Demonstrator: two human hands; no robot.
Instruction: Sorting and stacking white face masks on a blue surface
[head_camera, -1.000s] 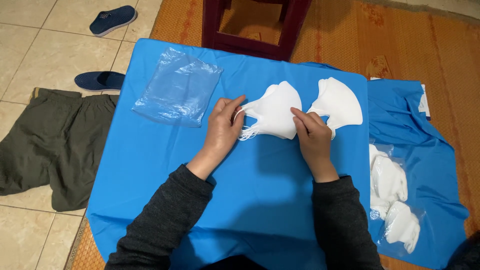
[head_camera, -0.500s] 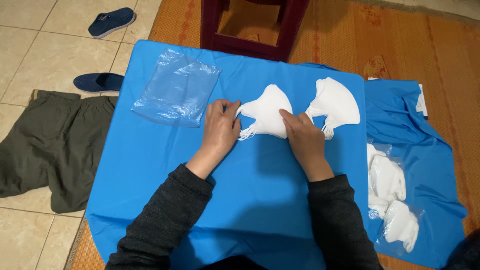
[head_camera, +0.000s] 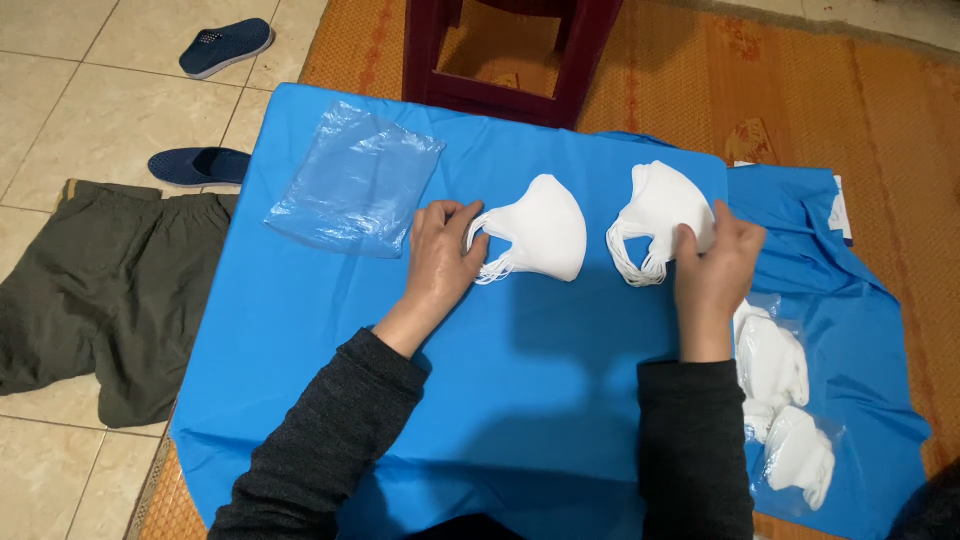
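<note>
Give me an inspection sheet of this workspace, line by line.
Surface: blue cloth spread flat, more blue fabric bunched at the right edge.
Job's things: two stacks of white masks; left stack beside the left hand, right stack under the right hand's fingers.
Clutter: empty clear plastic bag at upper left; bagged masks at lower right.
Grippers: left hand touches the left stack's ear loops; right hand rests on the right stack.
Cables: nothing seen.
Surroundings: dark red stool, woven mat, tiled floor, two blue shoes, dark green trousers.
</note>
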